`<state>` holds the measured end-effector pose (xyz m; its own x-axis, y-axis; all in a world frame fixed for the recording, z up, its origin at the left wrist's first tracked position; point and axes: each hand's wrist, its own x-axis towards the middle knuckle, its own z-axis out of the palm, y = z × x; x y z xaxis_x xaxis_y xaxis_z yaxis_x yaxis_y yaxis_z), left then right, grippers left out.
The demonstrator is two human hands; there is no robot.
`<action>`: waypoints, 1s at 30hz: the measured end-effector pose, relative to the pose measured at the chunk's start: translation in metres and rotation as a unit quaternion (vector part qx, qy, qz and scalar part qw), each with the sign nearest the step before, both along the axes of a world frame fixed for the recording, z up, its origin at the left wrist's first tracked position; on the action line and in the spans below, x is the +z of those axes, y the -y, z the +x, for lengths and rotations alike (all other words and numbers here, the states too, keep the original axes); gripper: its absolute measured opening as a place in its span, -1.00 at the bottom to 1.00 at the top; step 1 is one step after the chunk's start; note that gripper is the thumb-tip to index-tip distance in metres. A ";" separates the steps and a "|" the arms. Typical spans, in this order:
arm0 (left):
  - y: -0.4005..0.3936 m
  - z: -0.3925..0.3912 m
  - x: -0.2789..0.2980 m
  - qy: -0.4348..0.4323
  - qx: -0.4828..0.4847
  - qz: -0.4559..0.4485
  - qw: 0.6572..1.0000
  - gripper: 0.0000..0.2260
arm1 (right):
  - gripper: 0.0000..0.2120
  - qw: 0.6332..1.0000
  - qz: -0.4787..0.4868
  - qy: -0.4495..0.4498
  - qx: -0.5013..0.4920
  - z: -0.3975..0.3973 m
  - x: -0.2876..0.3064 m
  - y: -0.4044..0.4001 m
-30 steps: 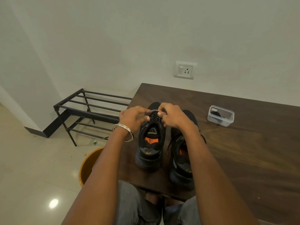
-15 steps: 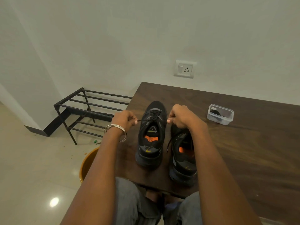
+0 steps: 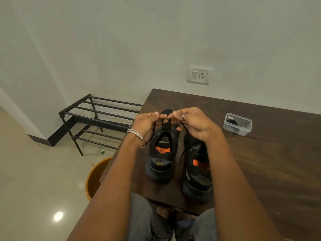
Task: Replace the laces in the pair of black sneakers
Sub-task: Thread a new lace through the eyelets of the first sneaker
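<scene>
Left grip (image 3: 147,123) and right grip (image 3: 192,123) pinching black lace (image 3: 165,121) ends together above left sneaker (image 3: 162,150) tongue; right sneaker (image 3: 198,171) alongside on surface (image 3: 260,162).

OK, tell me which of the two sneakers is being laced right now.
The left sneaker, nearer the table's left edge. Both hands, left hand and right hand, pinch its lace above its tongue; the right sneaker sits untouched.

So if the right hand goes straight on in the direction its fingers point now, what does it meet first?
The right hand points leftward, so its fingers would probably meet the left hand first; their fingertips already look nearly touching above the left sneaker, though depth is unclear.
</scene>
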<state>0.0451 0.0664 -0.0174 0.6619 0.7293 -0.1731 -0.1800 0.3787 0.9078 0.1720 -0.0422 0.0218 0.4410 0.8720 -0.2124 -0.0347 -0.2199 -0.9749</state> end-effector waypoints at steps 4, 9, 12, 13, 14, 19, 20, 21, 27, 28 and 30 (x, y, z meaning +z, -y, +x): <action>0.002 0.009 -0.007 0.020 0.044 -0.027 0.998 -0.81 | -0.81 0.991 0.009 -0.085 -0.099 -0.006 -0.007 -0.008; 0.006 0.017 -0.016 -0.029 0.073 0.035 0.996 -0.82 | -0.77 0.981 0.012 -0.129 -0.148 -0.017 -0.015 -0.020; 0.006 0.021 -0.019 -0.059 0.083 0.085 0.991 -0.82 | -0.72 0.984 0.019 -0.110 -0.142 -0.019 -0.017 -0.022; 0.006 0.021 -0.020 -0.062 0.084 0.100 0.989 -0.81 | -0.72 0.984 0.022 -0.108 -0.142 -0.019 -0.016 -0.021; 0.006 0.021 -0.019 -0.062 0.083 0.111 0.988 -0.79 | -0.73 0.983 0.026 -0.108 -0.144 -0.019 -0.017 -0.020; 0.009 0.017 -0.017 -0.058 0.097 0.138 0.984 -0.87 | -0.86 0.976 0.050 -0.119 -0.177 -0.016 -0.022 -0.018; 0.009 0.017 -0.017 -0.058 0.102 0.141 0.983 -0.89 | -0.90 0.974 0.055 -0.124 -0.184 -0.016 -0.023 -0.019; 0.008 0.017 -0.017 -0.057 0.108 0.141 0.982 -0.90 | -0.93 0.972 0.057 -0.124 -0.192 -0.016 -0.024 -0.020; 0.008 0.018 -0.017 -0.061 0.117 0.120 0.984 -0.85 | -0.89 0.954 0.041 -0.121 -0.270 -0.016 -0.032 -0.026; 0.008 0.017 -0.018 -0.052 0.094 0.118 0.987 -0.89 | -0.89 0.953 0.039 -0.126 -0.274 -0.017 -0.033 -0.028; 0.009 0.017 -0.018 -0.043 0.059 0.124 0.990 -0.92 | -0.89 0.951 0.040 -0.135 -0.275 -0.019 -0.033 -0.029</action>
